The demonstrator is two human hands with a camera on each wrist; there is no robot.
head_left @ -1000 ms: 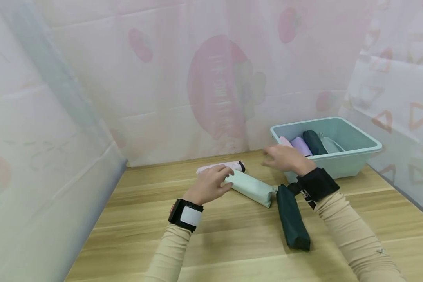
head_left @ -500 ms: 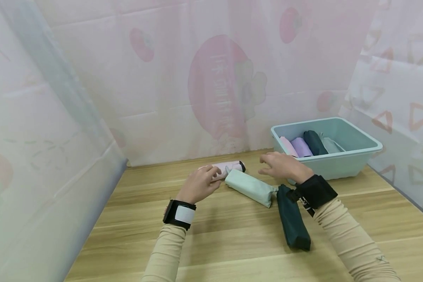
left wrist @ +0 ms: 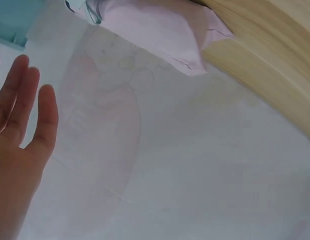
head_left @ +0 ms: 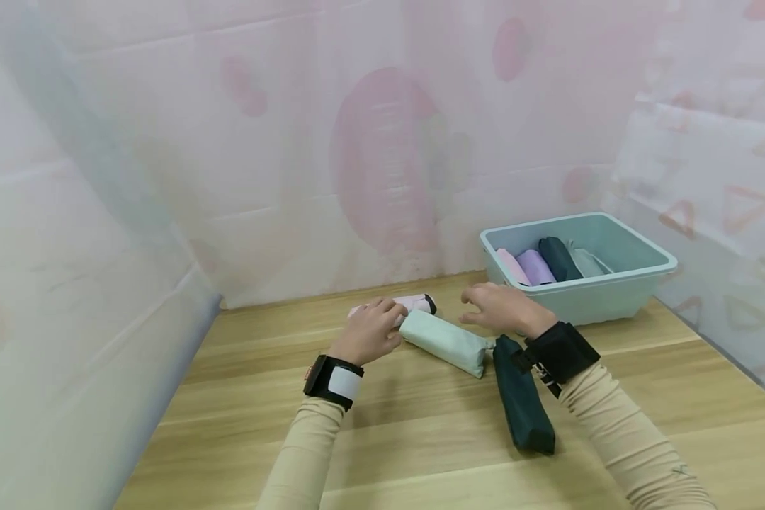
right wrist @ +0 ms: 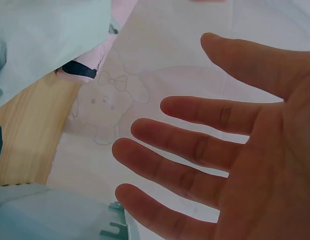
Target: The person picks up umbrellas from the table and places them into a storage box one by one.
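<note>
Left hand (head_left: 367, 331): positioned over the near end of the pink folded umbrella (head_left: 414, 304), at roughly 11 o'clock from the table centre. In the left wrist view the fingers (left wrist: 24, 107) are straight and grip nothing; the pink umbrella (left wrist: 160, 30) lies just beyond them. Contact between hand and umbrella cannot be confirmed.

Right hand (head_left: 500, 309): held above the table (head_left: 421, 439) at 12 o'clock, between the pink umbrella and the pale blue tub (head_left: 637, 280). The right wrist view shows the fingers (right wrist: 195, 145) spread wide, palm empty.

The mint green umbrella (head_left: 446, 341) lies between the two hands, angled from 10 to 4 o'clock. The dark green umbrella (head_left: 519, 404) lies just beside its lower end, under the right wrist.

The tub stands at 2 o'clock and holds four rolled umbrellas (head_left: 548, 263) side by side.
</note>
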